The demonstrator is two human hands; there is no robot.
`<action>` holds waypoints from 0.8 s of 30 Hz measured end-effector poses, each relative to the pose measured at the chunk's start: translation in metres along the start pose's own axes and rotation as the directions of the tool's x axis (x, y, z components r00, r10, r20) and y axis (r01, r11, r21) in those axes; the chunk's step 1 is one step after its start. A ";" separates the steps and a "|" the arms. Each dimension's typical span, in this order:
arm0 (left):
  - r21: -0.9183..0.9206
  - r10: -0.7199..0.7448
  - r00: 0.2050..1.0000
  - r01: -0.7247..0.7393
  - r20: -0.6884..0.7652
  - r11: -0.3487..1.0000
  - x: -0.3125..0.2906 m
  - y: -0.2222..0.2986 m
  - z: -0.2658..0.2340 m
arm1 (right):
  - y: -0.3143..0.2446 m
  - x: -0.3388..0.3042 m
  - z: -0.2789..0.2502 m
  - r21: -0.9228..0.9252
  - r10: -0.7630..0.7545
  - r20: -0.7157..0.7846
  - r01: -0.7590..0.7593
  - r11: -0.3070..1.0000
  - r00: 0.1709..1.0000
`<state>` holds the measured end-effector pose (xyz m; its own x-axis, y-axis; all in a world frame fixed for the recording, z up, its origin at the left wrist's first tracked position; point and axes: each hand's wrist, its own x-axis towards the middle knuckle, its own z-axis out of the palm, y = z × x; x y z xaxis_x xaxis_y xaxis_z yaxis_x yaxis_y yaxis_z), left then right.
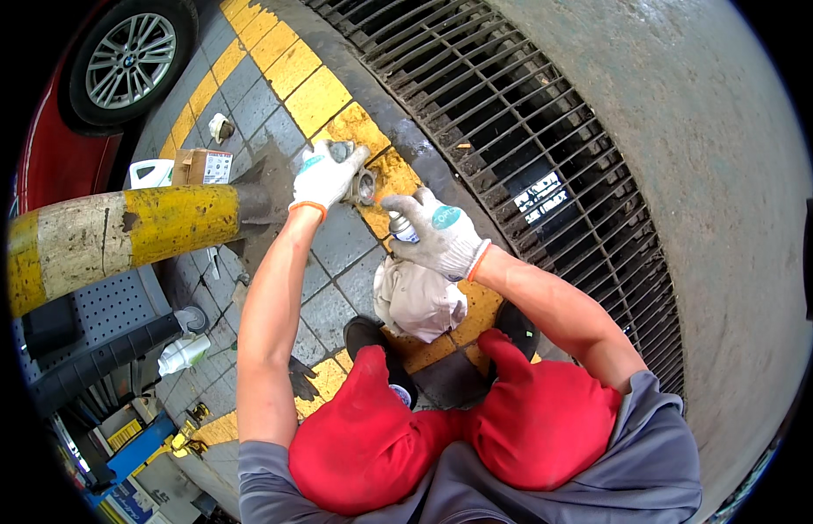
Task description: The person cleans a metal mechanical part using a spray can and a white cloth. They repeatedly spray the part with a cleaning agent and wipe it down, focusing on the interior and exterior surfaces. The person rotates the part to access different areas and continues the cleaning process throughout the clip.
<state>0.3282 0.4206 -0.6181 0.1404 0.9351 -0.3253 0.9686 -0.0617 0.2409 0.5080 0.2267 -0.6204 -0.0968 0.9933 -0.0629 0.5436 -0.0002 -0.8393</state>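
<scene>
In white work gloves with orange cuffs, both my hands are out in front of me above the tiled floor. My left hand (pixel 322 179) is closed on a grey metal part with a round opening (pixel 364 186), low over the yellow tiles; the fingers hide some of it. A small spray can (pixel 403 229) is gripped in my right hand (pixel 441 234), its top turned toward that opening, where an orange tint shows. The two hands are a short way apart. Just below the can, a crumpled beige cloth (pixel 420 299) lies between my feet.
A slotted metal drain grate (pixel 511 140) runs along the right. At left a yellow-and-white pipe barrier (pixel 118 229) juts in, near a cardboard box (pixel 201 166), a white jug (pixel 151 174) and a car wheel (pixel 131 61). A perforated tool cart (pixel 118 310) and white bottle (pixel 184 354) are nearer.
</scene>
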 end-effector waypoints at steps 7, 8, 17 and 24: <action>-0.025 0.038 0.999 -0.037 0.034 0.999 -0.009 -0.005 -0.009 | 0.005 -0.002 0.005 0.073 0.010 0.012 -0.010 0.997 1.000; -0.039 0.056 0.997 -0.054 0.054 0.998 -0.009 -0.006 -0.012 | 0.006 -0.003 0.006 0.089 0.006 0.006 -0.006 0.996 1.000; -0.247 0.075 0.989 -0.041 0.131 0.968 -0.019 -0.042 -0.013 | 0.005 -0.003 0.009 0.112 -0.029 0.038 0.025 0.993 0.999; -0.225 0.096 0.993 -0.078 0.069 0.971 -0.024 -0.047 -0.004 | 0.001 -0.008 0.007 0.033 0.000 0.068 -0.002 0.999 0.998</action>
<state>0.2786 0.4026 -0.6182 0.2467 0.8985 -0.3631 0.8834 -0.0545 0.4655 0.5034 0.2182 -0.6252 -0.1535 0.9832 -0.0992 0.5160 -0.0059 -0.8566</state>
